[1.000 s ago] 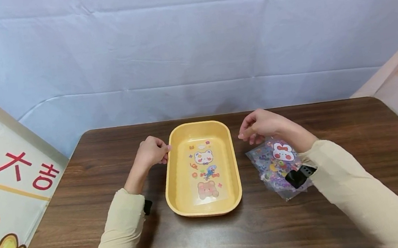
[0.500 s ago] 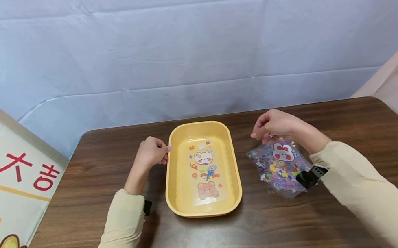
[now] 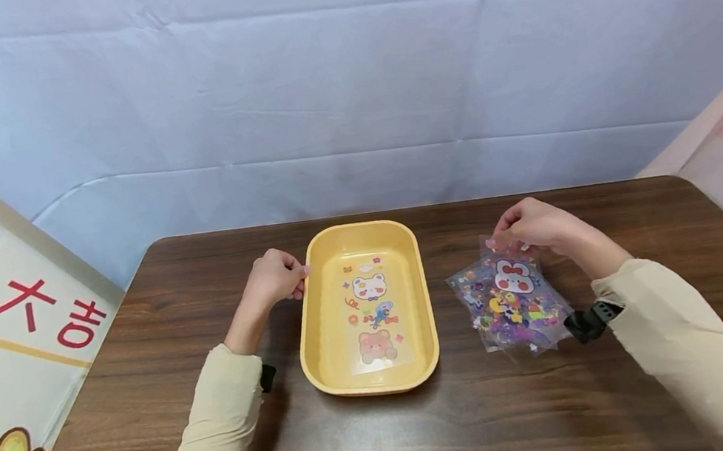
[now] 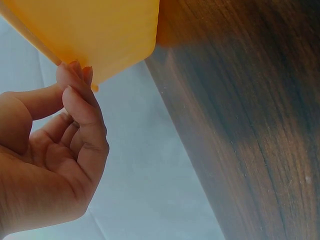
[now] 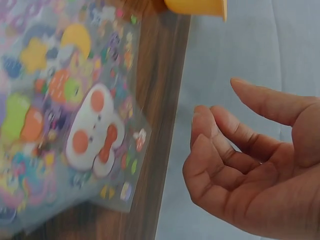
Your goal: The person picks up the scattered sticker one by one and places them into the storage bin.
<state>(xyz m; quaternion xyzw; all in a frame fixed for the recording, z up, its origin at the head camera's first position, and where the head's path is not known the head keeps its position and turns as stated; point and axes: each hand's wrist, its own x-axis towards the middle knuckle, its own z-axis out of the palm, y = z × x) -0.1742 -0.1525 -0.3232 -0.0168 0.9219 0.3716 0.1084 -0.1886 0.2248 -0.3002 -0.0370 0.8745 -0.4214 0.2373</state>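
A yellow tray (image 3: 310,335) lies on the table with a clear sticker sheet (image 3: 372,321) flat inside it, printed with bears. My left hand (image 3: 278,273) pinches the tray's left rim between thumb and fingers; the left wrist view shows the fingertips right at that rim. To the right of the tray lies a loose pile of clear sticker sheets (image 3: 511,305), one with a white bunny in a red bow. My right hand (image 3: 531,225) hovers at the pile's far edge, overlapping it in the head view. In the right wrist view, its thumb stands apart from the bent fingers (image 5: 225,145), nothing between them.
The dark wooden table (image 3: 386,438) ends at a pale blue cloth backdrop (image 3: 346,93) behind the tray. Patterned panels stand at both sides, the left panel (image 3: 21,353) with red characters.
My right hand has moved right, away from the tray and along the pile's far edge. A clear sheet corner now shows beside its thumb. The left hand and tray stay put.
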